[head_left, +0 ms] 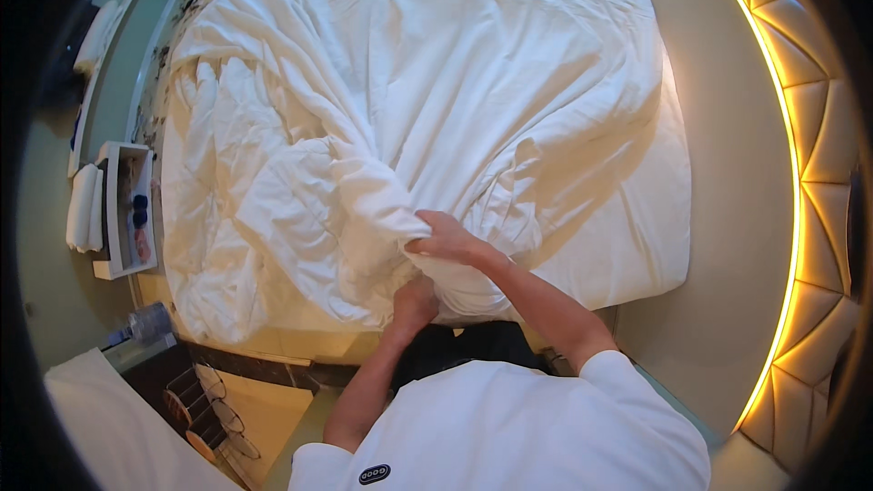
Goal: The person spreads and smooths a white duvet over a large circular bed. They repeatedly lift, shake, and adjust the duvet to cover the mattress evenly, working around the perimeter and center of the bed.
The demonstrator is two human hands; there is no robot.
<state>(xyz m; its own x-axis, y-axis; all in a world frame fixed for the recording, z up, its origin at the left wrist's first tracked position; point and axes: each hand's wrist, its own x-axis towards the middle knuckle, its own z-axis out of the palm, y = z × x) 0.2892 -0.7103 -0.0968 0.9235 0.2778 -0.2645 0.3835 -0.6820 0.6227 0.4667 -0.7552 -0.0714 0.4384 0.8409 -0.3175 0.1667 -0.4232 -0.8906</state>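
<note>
A large white duvet (pixel 436 64) lies bunched and creased over a bed, its folds drawn together toward me at the near edge. My right hand (pixel 446 238) is closed around a thick gathered fold of it, thumb toward the left. Just below and a little to the left, my left hand (pixel 416 302) is closed at the duvet's near edge, its fingers partly hidden in the cloth. To the right, a smooth stretch of white sheet (pixel 627 245) shows on the mattress from under the duvet.
A padded headboard panel (pixel 800 127) with a glowing light strip curves along the right. On the left stand a white open box (pixel 127 209), rolled white towels (pixel 85 207) and a clear plastic container (pixel 150 323). A wooden item with wire loops (pixel 205 409) is at lower left.
</note>
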